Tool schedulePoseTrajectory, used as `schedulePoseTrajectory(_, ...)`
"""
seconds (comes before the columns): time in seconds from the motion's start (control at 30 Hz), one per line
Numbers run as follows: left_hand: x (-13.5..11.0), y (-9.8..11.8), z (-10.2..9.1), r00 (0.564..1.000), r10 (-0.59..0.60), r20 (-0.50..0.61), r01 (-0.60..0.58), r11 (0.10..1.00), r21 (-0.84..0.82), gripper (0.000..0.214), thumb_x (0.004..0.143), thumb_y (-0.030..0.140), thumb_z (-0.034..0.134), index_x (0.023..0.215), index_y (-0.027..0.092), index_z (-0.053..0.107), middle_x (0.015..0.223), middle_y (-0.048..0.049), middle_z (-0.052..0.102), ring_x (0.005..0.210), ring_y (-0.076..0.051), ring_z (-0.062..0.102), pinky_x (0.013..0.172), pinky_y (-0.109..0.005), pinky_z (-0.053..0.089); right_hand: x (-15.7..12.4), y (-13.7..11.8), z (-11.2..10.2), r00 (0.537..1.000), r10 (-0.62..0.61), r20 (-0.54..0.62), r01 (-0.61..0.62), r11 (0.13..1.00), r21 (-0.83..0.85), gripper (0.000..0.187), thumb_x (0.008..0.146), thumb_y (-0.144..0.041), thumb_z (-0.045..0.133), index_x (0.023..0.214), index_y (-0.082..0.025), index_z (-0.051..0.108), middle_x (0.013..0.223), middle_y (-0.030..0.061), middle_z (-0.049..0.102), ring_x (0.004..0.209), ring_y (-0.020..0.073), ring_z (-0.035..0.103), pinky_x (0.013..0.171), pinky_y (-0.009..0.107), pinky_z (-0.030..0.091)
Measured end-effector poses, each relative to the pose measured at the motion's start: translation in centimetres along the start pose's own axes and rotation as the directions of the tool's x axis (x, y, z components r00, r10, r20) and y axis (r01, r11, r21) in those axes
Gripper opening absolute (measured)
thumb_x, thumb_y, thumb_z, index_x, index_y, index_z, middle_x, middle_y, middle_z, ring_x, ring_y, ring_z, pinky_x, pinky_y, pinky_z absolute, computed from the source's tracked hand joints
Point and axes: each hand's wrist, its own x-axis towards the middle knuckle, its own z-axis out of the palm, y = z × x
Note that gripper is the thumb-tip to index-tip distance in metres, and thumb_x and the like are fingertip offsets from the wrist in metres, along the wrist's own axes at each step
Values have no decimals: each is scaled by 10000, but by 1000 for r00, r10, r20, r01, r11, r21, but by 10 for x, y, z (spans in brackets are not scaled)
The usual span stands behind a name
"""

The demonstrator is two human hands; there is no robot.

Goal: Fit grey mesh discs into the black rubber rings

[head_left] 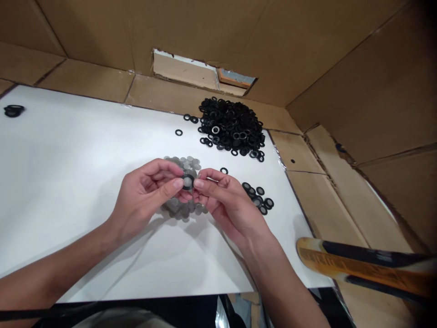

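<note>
My left hand (150, 191) and my right hand (223, 200) meet over the middle of a white board (68, 182). Together their thumbs and fingertips pinch one small black ring (187, 181) with a grey disc in it. Right under the hands lies a heap of grey mesh discs (182, 207). A large pile of black rubber rings (232, 127) lies farther back, to the right. A small group of rings with grey centres (260, 198) lies just right of my right hand.
Cardboard walls (307, 54) enclose the board at the back and right. A few loose black rings (13, 110) lie at the far left edge. A yellow and black object (368, 266) juts in at the lower right.
</note>
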Motion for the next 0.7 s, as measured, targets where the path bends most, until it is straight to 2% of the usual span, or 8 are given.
schedulePoseTrajectory(0.17,1,0,1,1000,-10,-7,10,1000,1,80,942,268,801,1005,232,768,831,26,814,749,-138,802,771,-214,668,2,3,-3,997,69,30,-70,996,46,218,771,-222,933,846,-166,736,752,-13,732,729,123,688,776,245,551)
schedulePoseTrajectory(0.5,0,1,1,999,-24,-24,25,999,42,86,942,290,793,996,230,762,843,8,800,743,-154,786,754,-253,663,2,1,-3,994,102,43,-103,994,36,211,743,-199,943,823,-188,747,727,-23,719,709,133,673,719,240,550)
schedulePoseTrajectory(0.6,0,2,2,999,-27,-31,29,998,57,117,934,294,798,1017,224,756,860,-1,802,750,-164,783,762,-274,661,0,1,0,1000,7,-24,-8,999,-38,216,721,-215,950,837,-204,768,735,-22,729,697,144,679,718,264,574)
schedulePoseTrajectory(0.7,1,7,5,995,-61,-76,69,991,116,125,919,295,809,987,210,747,796,4,790,722,-158,769,726,-259,650,-3,3,5,973,-201,-111,176,965,-196,234,708,-174,941,894,-233,813,784,-24,774,716,143,711,740,267,601)
